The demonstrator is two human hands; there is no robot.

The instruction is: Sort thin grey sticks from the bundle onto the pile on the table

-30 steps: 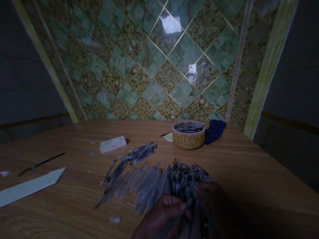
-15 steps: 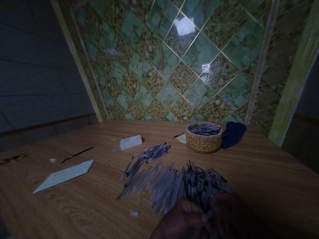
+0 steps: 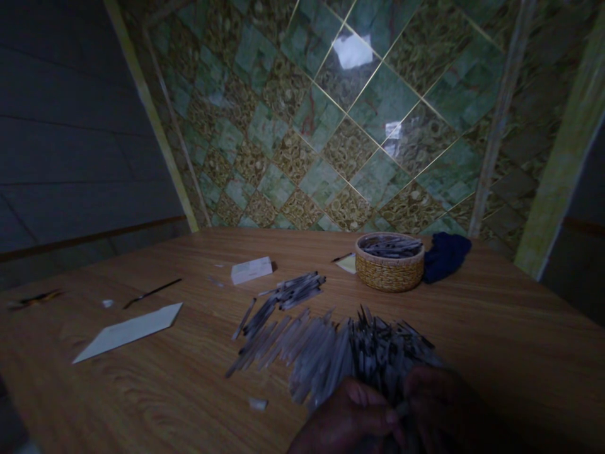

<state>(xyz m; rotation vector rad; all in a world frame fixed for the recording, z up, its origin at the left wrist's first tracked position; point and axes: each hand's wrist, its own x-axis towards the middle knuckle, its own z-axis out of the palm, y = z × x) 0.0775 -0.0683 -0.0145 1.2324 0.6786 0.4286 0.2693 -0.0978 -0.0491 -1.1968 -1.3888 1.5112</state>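
Observation:
My left hand is at the bottom edge, its thumb and fingers pinched together. Close beside it is my right hand, dark and partly in shadow, with its fingers curled in. The fingertips nearly meet, and whatever they hold is too dark to make out. Just beyond the hands lies a dense heap of thin dark-tipped sticks, like pen refills. To its left, a row of paler, translucent sticks spreads over the table. Farther back is a smaller bunch of sticks.
A wicker basket full of similar sticks stands at the back, beside a dark blue cloth. On the wooden table also lie a white box, a pale flat card, a thin dark rod and a small white piece.
The whole view has shifted slightly, so things appear a little farther right. Both hands keep nearly the same pose, close together by the heap.

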